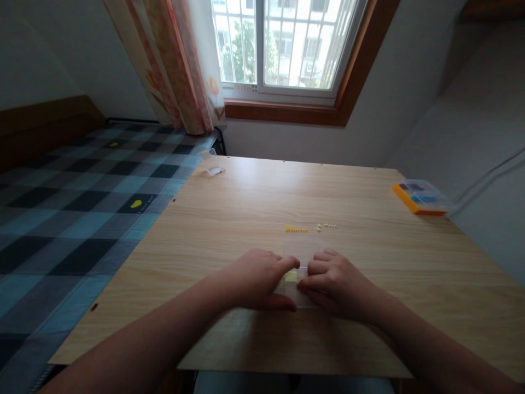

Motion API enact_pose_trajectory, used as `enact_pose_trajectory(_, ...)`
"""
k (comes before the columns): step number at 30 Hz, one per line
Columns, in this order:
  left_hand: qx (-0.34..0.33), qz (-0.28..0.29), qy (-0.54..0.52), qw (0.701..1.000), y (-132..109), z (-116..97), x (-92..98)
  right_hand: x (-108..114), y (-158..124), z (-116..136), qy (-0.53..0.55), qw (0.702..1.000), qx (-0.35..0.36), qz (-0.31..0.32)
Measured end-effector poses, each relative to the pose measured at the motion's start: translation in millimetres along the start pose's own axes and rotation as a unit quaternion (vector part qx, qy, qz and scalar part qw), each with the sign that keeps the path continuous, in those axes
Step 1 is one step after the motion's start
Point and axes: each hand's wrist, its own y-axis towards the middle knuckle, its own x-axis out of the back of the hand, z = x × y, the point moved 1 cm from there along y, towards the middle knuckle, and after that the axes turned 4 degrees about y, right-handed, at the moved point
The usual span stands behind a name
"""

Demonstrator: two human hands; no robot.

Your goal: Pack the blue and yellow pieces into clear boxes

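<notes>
A small clear plastic box with its lid [302,249] folded back lies on the table in front of me. My left hand [262,279] grips the box's left side, thumb at the near edge and index finger by the hinge. Pale yellow contents [291,276] show in the left part of the box. Over the right part, my right hand [336,282] has its fingers curled and pinched together; whatever is between the fingertips is hidden. Beyond the lid, small yellow pieces [296,230] lie in a row, with small cream pieces [329,226] to their right.
The wooden table [229,219] spreads around the box. An orange-edged clear case [422,198] sits at its right edge. At the far left corner stands an open clear container [212,164]. A bed with a checked cover [82,208] adjoins the left side.
</notes>
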Motion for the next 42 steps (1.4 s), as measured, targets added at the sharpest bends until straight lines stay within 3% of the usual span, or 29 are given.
enact_pose_trajectory(25,0.007,0.002,0.001,1.000,-1,0,1.3,0,4,2,-0.015,1.000,0.004,-0.013)
enact_pose_trajectory(28,0.010,0.010,0.005,1.000,0,-2,4.4,7,3,7,-0.025,0.998,0.037,-0.049)
enact_pose_trajectory(31,0.012,0.016,0.008,1.000,1,-3,7.3,21,-3,7,-0.031,0.986,0.038,-0.157)
enact_pose_trajectory(34,0.016,0.022,0.009,1.000,1,-3,9.0,37,-10,-11,-0.028,0.952,-0.028,-0.303)
enact_pose_trajectory(36,0.021,0.028,0.011,0.999,1,-3,9.7,43,-15,-33,-0.038,0.929,-0.085,-0.359)
enact_pose_trajectory(39,0.024,0.031,0.011,0.999,0,-3,10.4,42,-18,-67,-0.057,0.922,-0.160,-0.347)
enact_pose_trajectory(42,0.022,0.027,0.013,0.999,0,-4,10.8,30,-17,-86,-0.041,0.939,-0.195,-0.279)
